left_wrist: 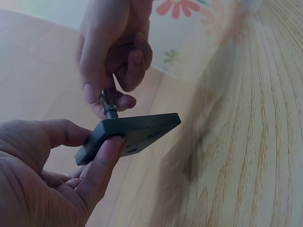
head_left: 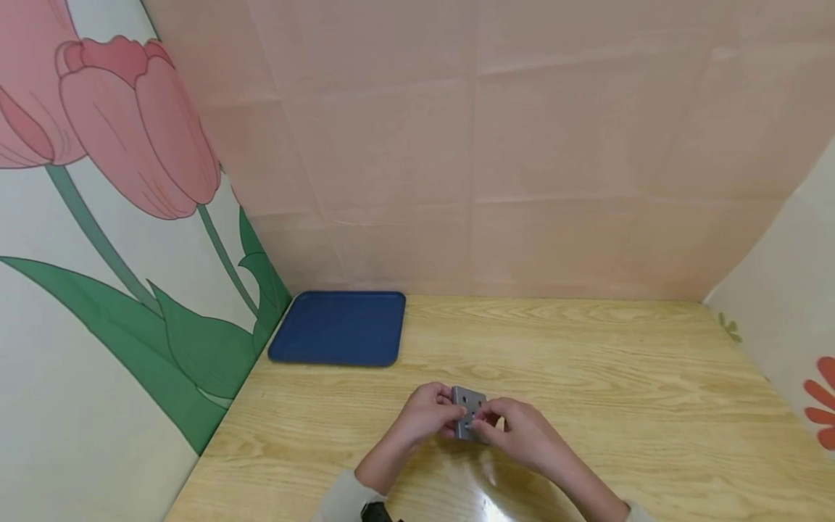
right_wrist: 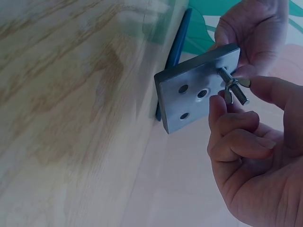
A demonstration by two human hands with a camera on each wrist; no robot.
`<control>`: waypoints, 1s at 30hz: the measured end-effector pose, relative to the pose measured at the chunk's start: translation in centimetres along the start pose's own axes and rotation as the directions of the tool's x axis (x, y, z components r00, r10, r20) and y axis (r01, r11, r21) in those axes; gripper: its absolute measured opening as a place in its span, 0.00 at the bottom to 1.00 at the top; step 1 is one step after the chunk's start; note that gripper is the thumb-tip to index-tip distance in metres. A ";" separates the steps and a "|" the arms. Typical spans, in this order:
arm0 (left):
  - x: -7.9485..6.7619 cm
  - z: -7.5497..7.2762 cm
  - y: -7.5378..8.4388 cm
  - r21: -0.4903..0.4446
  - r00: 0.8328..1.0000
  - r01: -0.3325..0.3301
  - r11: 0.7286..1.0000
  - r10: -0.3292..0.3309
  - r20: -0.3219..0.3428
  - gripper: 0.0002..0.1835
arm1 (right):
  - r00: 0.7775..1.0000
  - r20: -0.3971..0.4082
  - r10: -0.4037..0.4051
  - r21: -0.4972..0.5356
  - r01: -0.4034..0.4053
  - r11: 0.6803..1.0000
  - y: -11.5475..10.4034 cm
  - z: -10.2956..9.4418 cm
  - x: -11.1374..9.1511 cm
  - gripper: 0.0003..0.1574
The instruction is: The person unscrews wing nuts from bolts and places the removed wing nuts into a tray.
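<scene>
My left hand (head_left: 427, 415) grips a grey metal plate (right_wrist: 173, 100) by one edge, thumb on one face and fingers on the other. Several round holes run through the plate. A threaded bolt (right_wrist: 243, 98) stands out from its face near a corner, with a wing nut (right_wrist: 230, 85) partway along the thread. My right hand (head_left: 522, 431) pinches the wing nut between thumb and index finger, its other fingers curled in. In the left wrist view the right hand (left_wrist: 111, 42) covers much of the nut. The plate is held tilted above the wooden table (head_left: 587, 362).
A blue tray (head_left: 335, 330) lies at the table's back left, against the flower-printed side wall (head_left: 130, 217). Behind the table rises a creased pinkish backdrop (head_left: 470, 145). Another light wall with a red flower (head_left: 823, 402) stands at the right.
</scene>
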State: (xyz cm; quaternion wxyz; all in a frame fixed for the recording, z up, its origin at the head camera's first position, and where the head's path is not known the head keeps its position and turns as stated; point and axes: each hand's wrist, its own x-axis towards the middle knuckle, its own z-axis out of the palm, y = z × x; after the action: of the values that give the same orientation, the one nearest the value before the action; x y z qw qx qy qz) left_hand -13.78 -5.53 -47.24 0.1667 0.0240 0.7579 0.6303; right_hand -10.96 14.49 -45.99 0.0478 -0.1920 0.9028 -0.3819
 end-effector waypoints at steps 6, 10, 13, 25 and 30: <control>0.0 0.0 0.0 0.003 1.000 -0.011 1.000 0.011 0.003 0.12 | 1.000 0.010 -0.030 0.000 0.030 1.000 0.1 -0.1 0.0 0.08; -0.1 0.1 0.1 0.005 1.000 -0.016 1.000 0.016 0.004 0.11 | 0.998 0.006 -0.057 0.001 0.057 0.998 0.0 -0.1 0.0 0.11; -0.1 0.2 0.1 0.003 1.000 -0.011 1.000 0.011 0.000 0.11 | 0.998 0.009 -0.058 0.004 0.058 0.998 0.0 0.0 0.0 0.11; 0.2 0.2 0.0 0.010 1.000 -0.011 1.000 0.011 0.012 0.11 | 0.998 0.014 -0.058 0.005 0.058 0.998 -0.2 -0.1 0.0 0.15; 0.2 0.2 0.0 0.000 1.000 -0.006 1.000 0.006 0.017 0.11 | 0.996 -0.011 -0.085 0.014 0.086 0.996 0.0 0.1 -0.1 0.10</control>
State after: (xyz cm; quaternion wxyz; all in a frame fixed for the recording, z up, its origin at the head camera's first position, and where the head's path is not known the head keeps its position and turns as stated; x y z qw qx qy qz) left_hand -13.86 -5.30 -47.34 0.1712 0.0317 0.7565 0.6304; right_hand -10.87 14.51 -46.05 0.0282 -0.2281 0.8911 -0.3913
